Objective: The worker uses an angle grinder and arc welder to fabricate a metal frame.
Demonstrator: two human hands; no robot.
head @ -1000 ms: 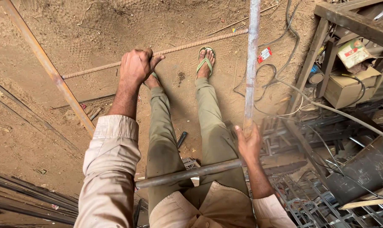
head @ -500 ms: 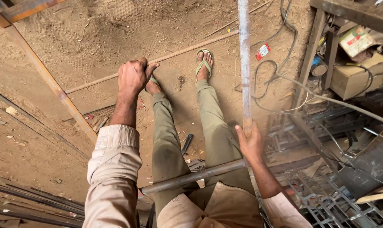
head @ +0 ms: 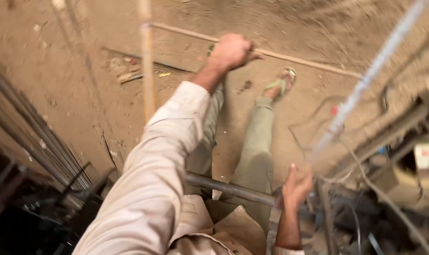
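Left arm stretched forward, left hand fisted; right hand low, fingers curled.

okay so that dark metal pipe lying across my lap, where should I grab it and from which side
Probably the bare middle of the dark pipe, between your legs, coming down from above with the fingers wrapped around it. It lies nearly level and round there, and nothing covers it. Your right hand sits at its right end; the left hand is far forward, closed on a thin rod.

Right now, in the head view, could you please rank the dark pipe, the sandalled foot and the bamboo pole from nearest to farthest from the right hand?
Measured from the right hand:
1. Dark pipe: just to its left, running up to the hand across the lap.
2. Sandalled foot: above it, on the dirt.
3. Bamboo pole: far upper left, upright.
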